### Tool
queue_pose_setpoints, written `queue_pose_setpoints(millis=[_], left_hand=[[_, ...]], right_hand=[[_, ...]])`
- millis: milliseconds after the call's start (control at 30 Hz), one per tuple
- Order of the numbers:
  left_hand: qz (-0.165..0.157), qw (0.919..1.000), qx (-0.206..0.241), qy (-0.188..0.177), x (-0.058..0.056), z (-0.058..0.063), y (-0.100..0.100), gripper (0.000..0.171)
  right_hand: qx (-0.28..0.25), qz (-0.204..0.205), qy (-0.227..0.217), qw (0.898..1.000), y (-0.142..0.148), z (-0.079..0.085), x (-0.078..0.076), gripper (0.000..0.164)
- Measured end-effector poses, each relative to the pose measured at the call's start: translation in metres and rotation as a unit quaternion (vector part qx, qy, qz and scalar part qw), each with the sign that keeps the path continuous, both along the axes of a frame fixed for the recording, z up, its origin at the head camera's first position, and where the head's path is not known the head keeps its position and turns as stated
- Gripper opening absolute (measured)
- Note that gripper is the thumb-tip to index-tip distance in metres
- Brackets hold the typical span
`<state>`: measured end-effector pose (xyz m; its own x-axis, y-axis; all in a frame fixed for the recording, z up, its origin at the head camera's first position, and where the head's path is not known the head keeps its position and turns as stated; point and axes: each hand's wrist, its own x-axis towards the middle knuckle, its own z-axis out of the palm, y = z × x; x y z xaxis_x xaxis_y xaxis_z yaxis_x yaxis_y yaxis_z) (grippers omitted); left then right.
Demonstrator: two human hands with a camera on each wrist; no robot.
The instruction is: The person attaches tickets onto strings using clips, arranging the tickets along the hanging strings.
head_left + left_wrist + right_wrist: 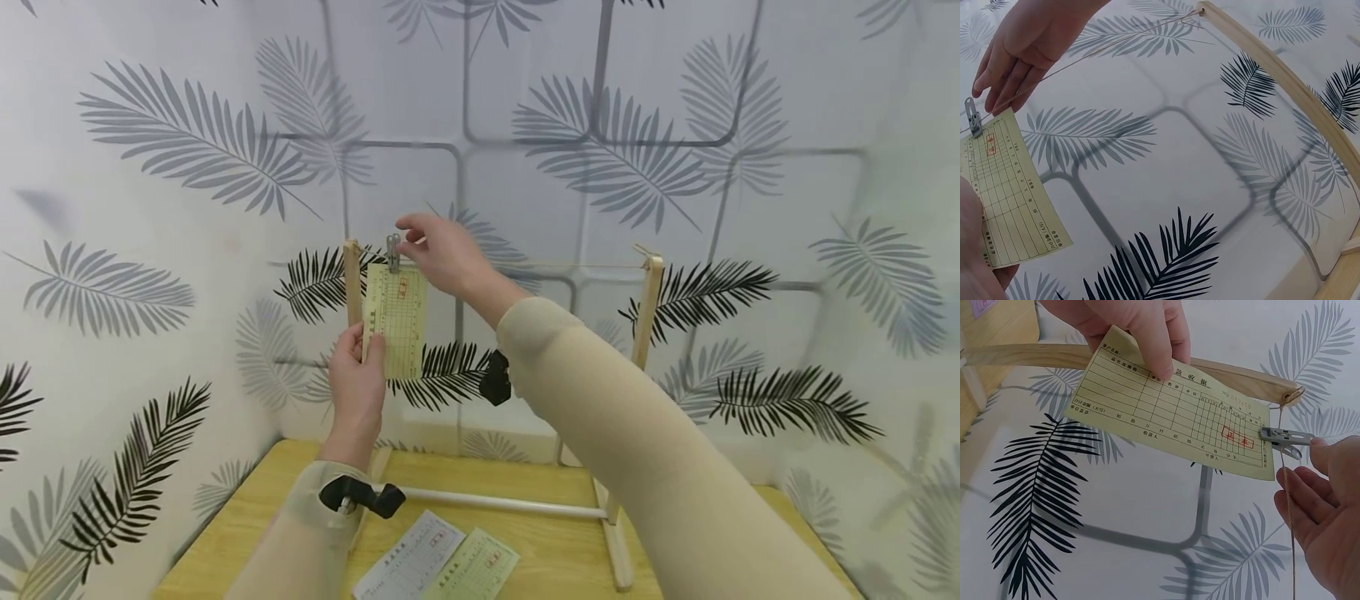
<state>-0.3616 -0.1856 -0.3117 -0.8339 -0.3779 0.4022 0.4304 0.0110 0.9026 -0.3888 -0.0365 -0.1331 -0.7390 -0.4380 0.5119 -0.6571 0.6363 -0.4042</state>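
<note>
A yellow receipt slip (397, 321) with a red stamp hangs upright at the string (525, 265) near the left post. My left hand (358, 375) pinches its lower left edge between thumb and fingers. At the slip's top edge sits a metal clothespin (1286, 436), its jaws closed over the paper by the string. Beside the clothespin is my right hand (1335, 506), fingers spread loosely and apart from it. The thumb lies at the clothespin's handle end; whether it touches cannot be told. In the left wrist view, the right hand (1029, 44) shows relaxed fingers behind the string.
The string runs between two wooden posts, the left post (352, 283) and the right post (647, 312). A white rod (495, 500) joins the frame low down. On the wooden table (300, 467) lie a white slip (411, 554) and another yellow slip (476, 568). Patterned wall covering stands behind.
</note>
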Motion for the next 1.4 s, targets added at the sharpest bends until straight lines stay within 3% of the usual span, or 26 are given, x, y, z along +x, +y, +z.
queue_pose_setpoints(millis=[300,533,800,900,1200,1400], left_hand=[[-0.005,0.9999,0.005,-0.009,0.006,-0.007,-0.001,0.039],[-0.02,0.9994,0.01,-0.026,0.013,-0.024,-0.003,0.043],[-0.039,0.9982,0.018,-0.043,0.019,-0.038,-0.007,0.046],[-0.049,0.9976,0.017,-0.047,0.02,-0.041,-0.008,0.041],[-0.059,0.9951,0.02,-0.077,0.031,-0.055,-0.007,0.055],[-0.053,0.994,-0.004,-0.095,0.041,-0.067,0.002,0.054]], right_hand=[[-0.002,-0.005,0.023,1.0,0.029,-0.011,0.01,0.045],[0.016,-0.026,0.07,0.997,0.05,-0.024,0.02,0.046],[-0.008,0.006,0.131,0.991,0.077,-0.042,0.041,0.041],[-0.014,0.015,0.137,0.99,0.086,-0.051,0.049,0.041],[0.0,0.038,0.149,0.988,0.105,-0.085,0.06,0.041],[0.003,0.038,0.115,0.993,0.12,-0.113,0.07,0.046]])
